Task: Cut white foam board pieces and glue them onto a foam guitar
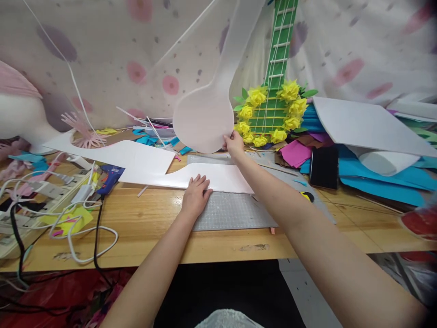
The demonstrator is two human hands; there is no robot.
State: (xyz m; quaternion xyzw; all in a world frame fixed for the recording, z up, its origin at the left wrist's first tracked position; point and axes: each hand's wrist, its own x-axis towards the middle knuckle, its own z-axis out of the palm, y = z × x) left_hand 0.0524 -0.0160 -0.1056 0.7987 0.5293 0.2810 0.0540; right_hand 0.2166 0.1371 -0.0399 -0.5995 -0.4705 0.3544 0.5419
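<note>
My right hand point(234, 143) pinches the lower right edge of a white guitar-shaped cutout point(205, 119), which stands upright with its long neck running out of the top of the view. Fingers spread flat, my left hand point(196, 196) rests on the near edge of a white sheet offcut point(218, 176) with a curved outline. That offcut lies partly over a grey cutting mat point(232, 214). Behind my right hand, a green paper guitar point(269, 119) with white strings and yellow paper flowers point(256, 96) leans against the curtain.
A blue glue gun point(111, 178), a power strip point(44, 196) and tangled cables lie at left. To the right are a black phone point(324, 166), blue sheets point(382, 175) and a white board point(372, 123). A yellow-black cutter point(307, 196) lies near my right forearm.
</note>
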